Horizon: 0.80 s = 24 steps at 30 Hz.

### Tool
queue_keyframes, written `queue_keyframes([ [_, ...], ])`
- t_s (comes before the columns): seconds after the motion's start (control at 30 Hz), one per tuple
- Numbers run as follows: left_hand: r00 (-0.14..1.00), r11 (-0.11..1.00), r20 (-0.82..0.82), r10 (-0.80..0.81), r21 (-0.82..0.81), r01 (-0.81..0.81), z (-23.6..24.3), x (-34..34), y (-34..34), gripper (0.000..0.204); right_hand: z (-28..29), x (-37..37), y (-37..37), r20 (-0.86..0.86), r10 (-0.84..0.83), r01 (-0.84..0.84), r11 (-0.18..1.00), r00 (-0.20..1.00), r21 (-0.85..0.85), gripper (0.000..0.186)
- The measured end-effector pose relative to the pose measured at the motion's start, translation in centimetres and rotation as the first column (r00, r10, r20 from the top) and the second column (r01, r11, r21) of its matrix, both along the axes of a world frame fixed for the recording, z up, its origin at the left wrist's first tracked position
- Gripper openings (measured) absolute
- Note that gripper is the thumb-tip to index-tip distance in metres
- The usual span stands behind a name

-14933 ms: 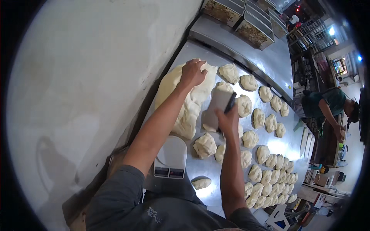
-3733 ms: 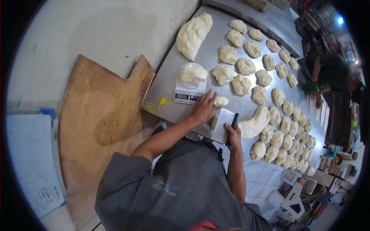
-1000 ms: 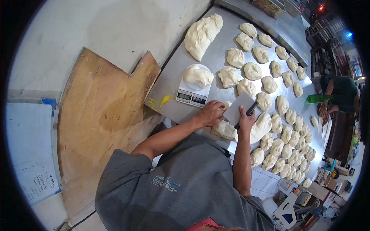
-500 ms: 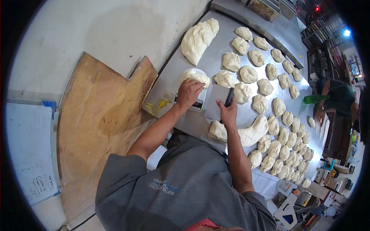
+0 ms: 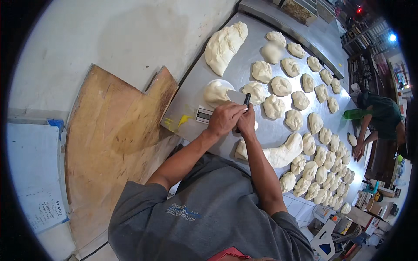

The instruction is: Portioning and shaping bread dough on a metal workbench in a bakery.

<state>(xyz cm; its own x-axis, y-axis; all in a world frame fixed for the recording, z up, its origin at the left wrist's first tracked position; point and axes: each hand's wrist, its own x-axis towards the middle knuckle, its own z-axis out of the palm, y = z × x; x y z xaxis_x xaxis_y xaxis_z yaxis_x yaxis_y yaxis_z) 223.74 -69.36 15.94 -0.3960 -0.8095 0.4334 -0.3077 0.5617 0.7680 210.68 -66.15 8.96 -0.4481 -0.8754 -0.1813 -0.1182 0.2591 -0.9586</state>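
Observation:
A wide-bladed dough scraper [image 5: 236,96] with a black handle is gripped in my right hand [image 5: 247,123], its blade beside the dough lump [image 5: 215,92] on a small white kitchen scale [image 5: 203,114]. My left hand [image 5: 225,118] is closed against the right one, its fingertips pinched by the scraper's handle. A whitish bit shows at those fingertips, too small to name. Just behind my right hand, a small pale piece of dough [image 5: 256,125] is partly covered. A long strip of dough [image 5: 283,152] curves along the near side of the table, passing under my right forearm.
Several dough portions [image 5: 281,85] spread in rows over the metal table [image 5: 191,93]. A big dough mass [image 5: 224,48] lies at its far left. A wooden board [image 5: 115,130] leans at the left wall. Across the table a person [image 5: 383,115] works near a green bottle [image 5: 352,114].
My left hand has left the dough on the scale and moved right to meet my right hand. The scraper has swung up and left toward the scale.

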Motion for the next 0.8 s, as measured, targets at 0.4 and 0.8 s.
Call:
queue_keyframes([
  [0.4,0.989,0.991,-0.068,-0.131,-0.003,0.131,-7.1,-3.9,3.3,0.019,2.9,-10.5,7.2,-0.018,-0.471,0.471,0.881,0.882,0.053,0.042],
  [0.8,0.907,0.925,0.294,-0.301,-0.140,0.352,-9.4,-2.1,4.6,0.033,1.7,-10.0,13.7,0.070,-0.559,0.557,0.829,0.826,0.048,0.046],
])
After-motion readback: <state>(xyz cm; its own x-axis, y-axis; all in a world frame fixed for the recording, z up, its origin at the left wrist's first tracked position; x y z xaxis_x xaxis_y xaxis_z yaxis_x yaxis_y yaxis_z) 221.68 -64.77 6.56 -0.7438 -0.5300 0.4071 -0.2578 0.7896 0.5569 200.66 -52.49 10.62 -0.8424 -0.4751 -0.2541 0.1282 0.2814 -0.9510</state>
